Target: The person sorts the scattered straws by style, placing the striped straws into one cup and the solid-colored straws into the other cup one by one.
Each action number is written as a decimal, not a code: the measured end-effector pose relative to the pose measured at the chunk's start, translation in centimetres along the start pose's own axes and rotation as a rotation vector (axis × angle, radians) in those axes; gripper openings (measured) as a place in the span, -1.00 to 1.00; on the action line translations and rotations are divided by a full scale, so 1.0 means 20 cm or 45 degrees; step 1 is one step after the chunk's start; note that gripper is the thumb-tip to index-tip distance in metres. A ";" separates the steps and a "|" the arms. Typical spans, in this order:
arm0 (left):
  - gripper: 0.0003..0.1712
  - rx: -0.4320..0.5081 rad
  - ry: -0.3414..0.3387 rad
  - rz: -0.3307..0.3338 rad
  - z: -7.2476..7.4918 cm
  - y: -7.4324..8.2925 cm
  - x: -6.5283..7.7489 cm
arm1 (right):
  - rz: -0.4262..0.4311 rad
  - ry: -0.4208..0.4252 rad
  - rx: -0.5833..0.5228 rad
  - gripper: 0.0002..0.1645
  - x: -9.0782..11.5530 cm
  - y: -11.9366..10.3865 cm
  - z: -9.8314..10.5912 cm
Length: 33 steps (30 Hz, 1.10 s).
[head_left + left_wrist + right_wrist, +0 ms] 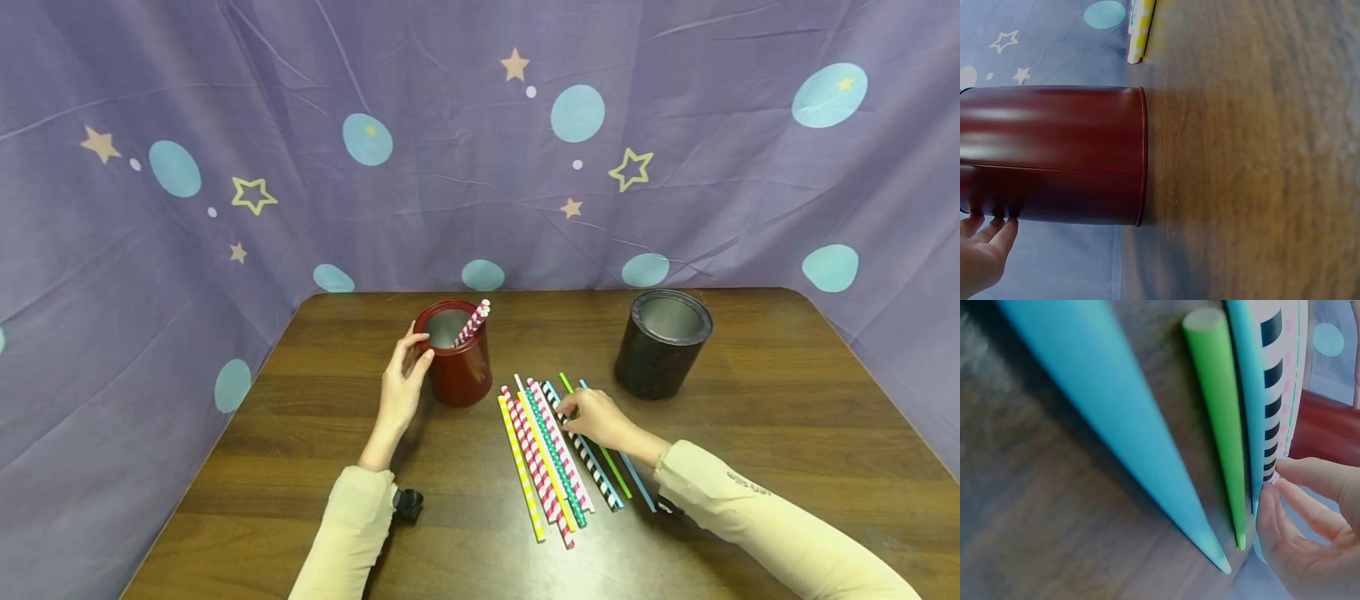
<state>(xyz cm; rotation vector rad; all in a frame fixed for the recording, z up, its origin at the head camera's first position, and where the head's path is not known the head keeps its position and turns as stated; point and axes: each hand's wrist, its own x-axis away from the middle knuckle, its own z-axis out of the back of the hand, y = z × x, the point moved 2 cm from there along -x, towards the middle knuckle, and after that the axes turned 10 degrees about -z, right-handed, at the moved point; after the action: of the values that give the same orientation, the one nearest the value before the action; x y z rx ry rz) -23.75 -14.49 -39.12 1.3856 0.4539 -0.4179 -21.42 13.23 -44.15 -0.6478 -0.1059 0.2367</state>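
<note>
A red canister (461,379) stands upright at the back, with red-and-white striped straws (474,321) leaning inside. My left hand (401,387) rests against its left side, fingertips at the rim; the left wrist view shows fingers (1004,237) touching its wall. Over the row of straws, my right hand (597,417) pinches a black-and-white striped straw (1272,409) between thumb and fingertips near its far end. That straw lies along the row, with a thin blue straw (1249,387) close beside it.
Right of the pinched straw lie a green straw (617,475) and another blue straw (637,481). To its left are several patterned straws, with a yellow-and-white one (522,471) outermost. A black canister (651,362) stands at the back right. A purple curtain (465,208) hangs behind the table.
</note>
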 end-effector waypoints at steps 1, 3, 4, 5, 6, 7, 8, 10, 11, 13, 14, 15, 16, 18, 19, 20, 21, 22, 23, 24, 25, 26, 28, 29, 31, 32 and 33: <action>-0.65 -0.002 0.002 -0.003 0.00 -0.02 0.00 | -0.004 0.007 0.000 -0.76 0.00 0.00 0.00; -0.66 -0.012 0.007 -0.008 0.01 -0.05 0.00 | -0.020 0.011 -0.012 -0.74 0.00 -0.01 0.00; -0.66 -0.019 0.009 -0.012 0.01 -0.07 0.00 | -0.021 0.012 -0.017 -0.72 0.01 -0.01 0.00; -0.66 -0.029 0.012 -0.018 0.01 -0.08 0.00 | -0.029 0.014 -0.026 -0.71 0.01 -0.01 0.00; -0.66 -0.033 0.014 -0.024 0.01 -0.09 0.00 | -0.027 0.022 -0.022 -0.70 0.01 -0.01 0.00; -0.66 -0.036 0.015 -0.027 0.01 -0.09 0.00 | -0.029 0.020 -0.028 -0.69 0.01 -0.02 0.01; -0.66 -0.037 0.014 -0.031 0.01 -0.09 0.00 | -0.032 0.021 -0.031 -0.69 0.01 -0.02 0.01; -0.66 -0.027 0.016 -0.026 0.01 -0.09 0.00 | -0.035 0.029 -0.031 -0.68 0.01 -0.02 0.01; -0.66 -0.022 0.016 -0.019 0.01 -0.08 0.00 | -0.034 0.031 -0.033 -0.68 0.01 -0.02 0.01; -0.66 -0.018 0.013 -0.015 0.00 -0.05 0.00 | -0.034 0.029 -0.038 -0.68 0.01 -0.02 0.01; -0.66 -0.018 0.012 -0.012 0.00 -0.03 0.00 | -0.032 0.030 -0.035 -0.68 0.01 -0.02 0.01; -0.67 -0.019 0.012 -0.010 0.00 -0.01 0.00 | -0.024 0.026 -0.031 -0.68 0.01 -0.02 0.01; -0.66 -0.021 0.011 -0.008 -0.01 0.01 0.00 | -0.022 0.020 -0.036 -0.68 0.01 -0.02 0.01; -0.66 -0.028 0.009 -0.007 -0.01 0.04 0.00 | -0.018 0.013 -0.037 -0.68 0.01 -0.02 0.00; -0.66 -0.029 0.010 0.000 -0.01 0.04 0.00 | -0.009 0.011 -0.031 -0.68 0.01 -0.01 0.00; -0.66 -0.030 0.010 0.003 -0.02 0.05 0.00 | -0.006 0.010 -0.030 -0.68 0.01 -0.01 0.00; -0.66 -0.030 0.010 0.006 -0.02 0.05 0.00 | -0.002 0.011 -0.028 -0.69 0.01 -0.01 0.00; -0.65 -0.030 0.011 0.009 -0.02 0.05 0.00 | 0.000 0.014 -0.026 -0.69 0.00 0.00 0.00; -0.66 -0.030 0.009 0.011 -0.02 0.05 0.00 | 0.014 0.018 -0.017 -0.69 0.00 0.00 0.00; -0.66 -0.028 0.007 0.011 -0.02 0.06 0.00 | 0.028 0.019 -0.009 -0.70 0.00 0.01 0.00; -0.65 -0.024 0.006 0.010 -0.02 0.05 0.00 | 0.036 0.018 -0.005 -0.70 0.00 0.01 0.00; -0.65 -0.024 0.003 0.010 -0.02 0.05 0.00 | 0.039 0.013 -0.011 -0.71 0.00 0.01 -0.01; -0.65 -0.028 0.000 0.013 -0.01 0.05 0.00 | 0.051 0.002 -0.016 -0.71 -0.01 0.02 -0.01; -0.65 -0.030 -0.002 0.014 -0.01 0.05 0.00 | 0.062 -0.003 -0.016 -0.72 -0.01 0.02 -0.01; -0.65 -0.035 -0.005 0.015 -0.01 0.05 0.00 | 0.068 -0.016 -0.031 -0.72 -0.01 0.02 -0.01; -0.65 -0.039 -0.006 0.017 -0.01 0.05 0.00 | 0.075 -0.022 -0.037 -0.72 -0.01 0.02 -0.01; -0.65 -0.039 -0.005 0.018 -0.01 0.06 0.00 | 0.085 -0.024 -0.038 -0.72 -0.01 0.02 -0.01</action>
<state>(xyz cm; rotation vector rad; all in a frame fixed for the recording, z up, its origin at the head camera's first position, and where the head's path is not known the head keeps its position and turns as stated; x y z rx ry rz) -23.13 -14.12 -38.24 1.3572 0.4459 -0.4004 -21.63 13.40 -44.55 -0.6797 -0.1060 0.3056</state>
